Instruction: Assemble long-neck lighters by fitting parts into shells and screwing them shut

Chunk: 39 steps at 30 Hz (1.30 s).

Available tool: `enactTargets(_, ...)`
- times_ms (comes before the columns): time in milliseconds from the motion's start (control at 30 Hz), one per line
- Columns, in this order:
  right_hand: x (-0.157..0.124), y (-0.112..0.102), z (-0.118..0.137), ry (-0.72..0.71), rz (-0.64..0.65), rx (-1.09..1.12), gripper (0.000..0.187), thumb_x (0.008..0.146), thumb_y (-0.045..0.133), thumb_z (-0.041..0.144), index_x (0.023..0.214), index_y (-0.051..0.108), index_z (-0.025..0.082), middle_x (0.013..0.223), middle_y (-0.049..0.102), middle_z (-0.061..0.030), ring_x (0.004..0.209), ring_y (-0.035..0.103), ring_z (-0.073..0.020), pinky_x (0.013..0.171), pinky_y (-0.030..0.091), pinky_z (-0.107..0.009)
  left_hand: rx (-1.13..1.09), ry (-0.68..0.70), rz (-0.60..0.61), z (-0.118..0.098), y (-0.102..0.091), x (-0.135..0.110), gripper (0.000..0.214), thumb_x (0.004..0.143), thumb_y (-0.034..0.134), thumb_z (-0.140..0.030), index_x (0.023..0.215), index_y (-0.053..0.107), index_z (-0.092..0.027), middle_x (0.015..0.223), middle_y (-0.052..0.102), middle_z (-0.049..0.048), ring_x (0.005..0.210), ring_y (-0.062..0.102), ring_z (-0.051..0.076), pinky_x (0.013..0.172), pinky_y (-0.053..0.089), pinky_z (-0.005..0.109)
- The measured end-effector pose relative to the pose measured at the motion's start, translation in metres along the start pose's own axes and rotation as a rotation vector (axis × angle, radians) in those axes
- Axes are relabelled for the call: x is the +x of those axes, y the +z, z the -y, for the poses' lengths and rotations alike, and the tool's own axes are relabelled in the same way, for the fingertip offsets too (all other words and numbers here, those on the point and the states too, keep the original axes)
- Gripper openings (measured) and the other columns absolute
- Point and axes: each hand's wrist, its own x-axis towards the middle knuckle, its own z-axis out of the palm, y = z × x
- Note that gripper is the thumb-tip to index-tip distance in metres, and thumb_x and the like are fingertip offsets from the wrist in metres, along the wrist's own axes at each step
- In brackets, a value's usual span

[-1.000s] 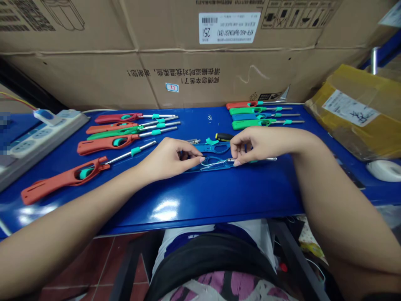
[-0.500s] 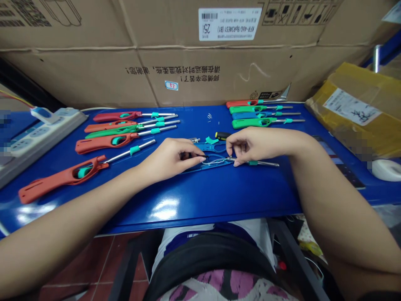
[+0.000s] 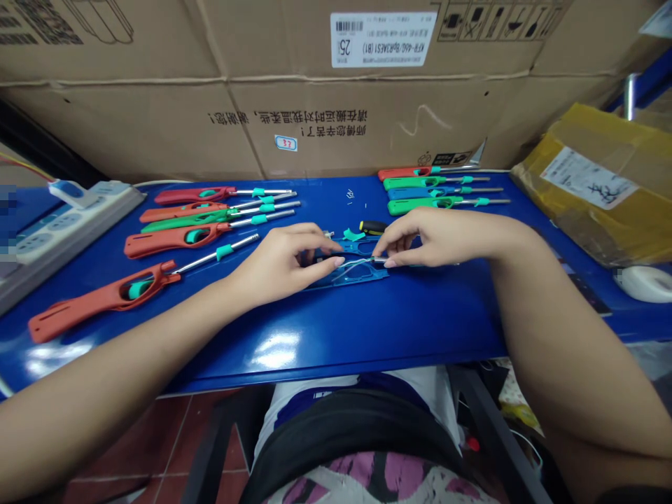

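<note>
- A large cardboard box (image 3: pixel 294 91) stands behind the blue desk (image 3: pixel 294 322), with a yellow-taped parcel (image 3: pixel 603 175) at the right end and a white power strip (image 3: pixel 68 227) at the left.
- Assembled-looking lighters lie in two groups: mostly red ones, such as the nearest red lighter (image 3: pixel 102 301), on the left, and a mixed-colour row, including a green lighter (image 3: pixel 425 204), at the far right.
- The left hand (image 3: pixel 283 257) seems pinched on a dark part (image 3: pixel 321 257), mostly hidden between thumb and fingers, over the left end of the near blue shell half (image 3: pixel 362 274).
- The right hand (image 3: pixel 423 238) is clamped, thumb against forefinger, on the end of a metal tube (image 3: pixel 379 260) above that shell's right end; the far blue shell half (image 3: pixel 362 247) lies just behind.
- Compared with half a second ago, the right hand sits farther from the body, and the tube's outer length, plain then, is now mostly hidden behind it.
- Thin wires (image 3: pixel 360 262) run between the hands, less looped than before. The step looks like arranging wired parts over the shell; the next move probably calls for steady pinches and untangled wires.
</note>
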Motion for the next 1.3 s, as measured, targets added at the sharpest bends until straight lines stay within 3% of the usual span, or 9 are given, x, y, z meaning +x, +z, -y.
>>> enactTargets(167,0.002,0.005,0.011,-0.093,0.009,0.051,0.029,0.093,0.061,0.040,0.111,0.076,0.023,0.099,0.077,-0.0039,0.086,0.066,-0.0203,0.074,0.048,-0.031,0.062,0.165,-0.122,-0.005,-0.002,0.000,0.030,0.092,0.074,-0.038,0.114,0.076,-0.019,0.105,0.073,0.0076,0.098,0.068,0.020,0.089,0.054,0.032)
enactTargets(300,0.006,0.011,0.017,-0.151,0.054,0.102,0.025,0.098,0.055,0.036,0.104,0.072,0.020,0.092,0.072,-0.0035,0.081,0.063,-0.0172,0.073,0.046,-0.029,0.152,0.336,-0.136,-0.006,-0.002,0.000,0.025,0.092,0.076,-0.032,0.113,0.075,-0.018,0.104,0.073,0.0083,0.096,0.067,0.019,0.087,0.053,0.033)
enactTargets(467,0.007,0.014,0.019,-0.248,0.080,0.178,0.025,0.101,0.051,0.036,0.100,0.068,0.018,0.090,0.069,-0.0029,0.080,0.061,-0.0160,0.075,0.045,-0.029,0.210,0.443,-0.173,-0.005,-0.004,0.000,0.016,0.095,0.073,-0.027,0.109,0.075,-0.022,0.100,0.075,0.0068,0.090,0.068,0.018,0.081,0.052,0.033)
enactTargets(633,0.006,0.016,0.020,-0.242,0.086,0.267,0.025,0.102,0.053,0.037,0.112,0.065,0.017,0.092,0.068,-0.0037,0.082,0.061,-0.0156,0.077,0.047,-0.029,0.234,0.451,-0.214,-0.006,-0.006,0.000,0.013,0.094,0.074,-0.029,0.106,0.076,-0.024,0.097,0.076,0.0054,0.085,0.067,0.017,0.077,0.050,0.033)
enactTargets(800,0.006,0.020,0.019,-0.235,0.069,0.397,0.033,0.101,0.056,0.034,0.129,0.047,0.019,0.089,0.067,-0.0008,0.080,0.061,-0.0143,0.075,0.048,-0.028,0.238,0.482,-0.221,-0.005,-0.007,-0.001,0.012,0.093,0.075,-0.026,0.105,0.076,-0.023,0.097,0.076,0.0057,0.085,0.066,0.017,0.077,0.049,0.033)
enactTargets(1300,0.010,0.025,0.021,-0.297,-0.003,0.409,0.030,0.094,0.062,0.022,0.120,0.047,0.024,0.090,0.067,0.0018,0.083,0.067,-0.0150,0.082,0.054,-0.031,0.173,0.481,-0.173,-0.001,-0.004,-0.002,0.011,0.094,0.074,-0.023,0.105,0.076,-0.025,0.098,0.078,0.0037,0.086,0.069,0.017,0.078,0.049,0.033)
